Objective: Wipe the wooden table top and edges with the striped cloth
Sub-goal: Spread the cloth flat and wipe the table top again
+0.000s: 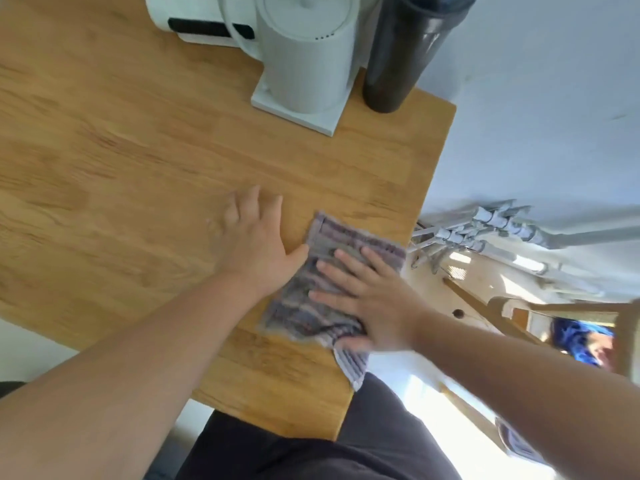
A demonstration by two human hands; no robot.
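Striped cloth [304,299]: grey/purple, crumpled, flat on wooden table [138,150]. R hand [367,299] presses it, fingers straight; L hand [256,237] flat, grasping nothing.

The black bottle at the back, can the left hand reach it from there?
Probably yes. The left hand lies flat on the table, holding nothing, and only bare wood lies between it and the black bottle. The white kettle stands close beside the bottle.

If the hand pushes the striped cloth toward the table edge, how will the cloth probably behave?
Probably floppy: the striped cloth shows wrinkles, and one corner droops over the table edge. It likely slides easily on the smooth wood while the right hand presses it flat. Unpressed parts may bunch up.
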